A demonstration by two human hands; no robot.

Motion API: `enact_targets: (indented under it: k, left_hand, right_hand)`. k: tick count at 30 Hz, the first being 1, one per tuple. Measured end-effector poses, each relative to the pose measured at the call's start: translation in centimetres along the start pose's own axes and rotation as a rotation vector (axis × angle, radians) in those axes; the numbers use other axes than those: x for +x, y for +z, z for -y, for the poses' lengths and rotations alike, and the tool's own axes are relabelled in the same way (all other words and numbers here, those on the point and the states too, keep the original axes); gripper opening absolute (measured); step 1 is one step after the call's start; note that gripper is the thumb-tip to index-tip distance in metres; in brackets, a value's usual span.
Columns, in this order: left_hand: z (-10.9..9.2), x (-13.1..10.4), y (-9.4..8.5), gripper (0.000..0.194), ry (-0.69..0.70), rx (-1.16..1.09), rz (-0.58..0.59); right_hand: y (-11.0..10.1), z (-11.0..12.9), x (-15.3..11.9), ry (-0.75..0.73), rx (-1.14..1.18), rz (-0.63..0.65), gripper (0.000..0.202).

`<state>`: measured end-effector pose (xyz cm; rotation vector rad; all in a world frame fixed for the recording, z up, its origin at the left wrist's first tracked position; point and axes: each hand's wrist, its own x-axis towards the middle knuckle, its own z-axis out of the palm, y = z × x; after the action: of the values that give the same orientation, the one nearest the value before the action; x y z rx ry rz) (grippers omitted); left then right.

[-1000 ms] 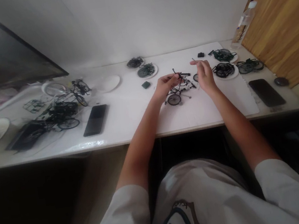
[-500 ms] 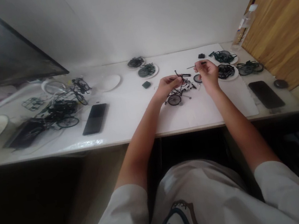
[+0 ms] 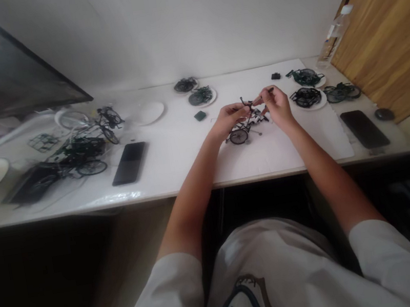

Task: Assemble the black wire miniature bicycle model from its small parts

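A small model bicycle (image 3: 239, 136) with dark wheels stands on the white sheet in front of me. My left hand (image 3: 230, 119) is closed on the bicycle near its handlebar, thumb and fingers pinching it from the left. My right hand (image 3: 277, 106) grips a slim screwdriver (image 3: 268, 92) by its dark handle. The screwdriver's thin shaft points left, at the handlebar area beside my left fingertips; whether its tip touches there I cannot tell. The fingers of both hands hide part of the bicycle's front.
Plates of dark bicycle parts (image 3: 201, 96) stand at the back and right. More parts (image 3: 307, 98) lie beyond my right hand. Phones (image 3: 130, 163) rest on both sides. Several model bicycles (image 3: 83, 147) crowd the left. A bottle (image 3: 335, 39) leans by the wooden board (image 3: 388, 31).
My right hand has moved left with the screwdriver, bringing it from beside the bicycle up to its handlebar. My left hand keeps its hold in nearly the same place.
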<state>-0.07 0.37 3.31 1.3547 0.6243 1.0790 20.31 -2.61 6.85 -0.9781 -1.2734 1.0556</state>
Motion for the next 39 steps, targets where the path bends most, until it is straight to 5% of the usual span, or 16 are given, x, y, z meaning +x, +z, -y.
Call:
enact_targets:
  k: [8,19,32,39]
  left_hand:
    - [0.1,0.1,-0.1,0.04,-0.008,-0.013,-0.004]
    - [-0.5,-0.2,0.2,0.043,-0.022,0.036,0.0]
    - [-0.4,-0.2,0.2,0.042,-0.022,0.034,-0.006]
    - [-0.6,-0.3,0.4,0.042,-0.036,0.025,-0.034]
  right_hand:
    - [0.0,0.3,-0.1,0.013,-0.016,0.009,0.075]
    - [-0.6,-1.8,1.0,-0.204,-0.073,-0.015,0.073]
    - [-0.7,-1.9,0.9,-0.192,-0.144,-0.026,0.074]
    - [-1.0,-2.1,1.3,-0.224,-0.253,-0.171,0.068]
